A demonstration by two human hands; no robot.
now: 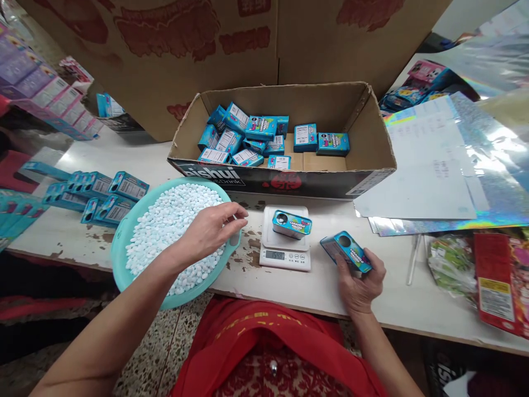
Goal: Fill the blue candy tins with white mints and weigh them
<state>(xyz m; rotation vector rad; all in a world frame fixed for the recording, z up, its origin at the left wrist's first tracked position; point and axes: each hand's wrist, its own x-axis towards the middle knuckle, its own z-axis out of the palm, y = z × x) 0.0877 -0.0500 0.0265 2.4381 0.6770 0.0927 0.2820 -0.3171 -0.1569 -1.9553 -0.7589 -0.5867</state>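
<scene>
My right hand [363, 284] grips a small blue candy box [346, 249] by its sides, tilted over the table right of the scale. A round dark opening shows in its top face. On the white digital scale [285, 255] lies a similar candy box [291, 224], white candies visible through its round hole; the display seems to read 15.48. Over the right rim of a turquoise basin [119, 242], my left hand [215, 226] points toward the scale, thumb and fingertips slightly apart, with nothing visible between them. Small white candies [165, 220] fill the basin.
Behind the scale stands an open carton [285, 184] with several blue candy boxes inside. More blue boxes [128, 186] are stacked left of the basin. White sheets [417, 165] and candy packets [452, 264] lie at right. A large cardboard panel [231, 66] rises behind.
</scene>
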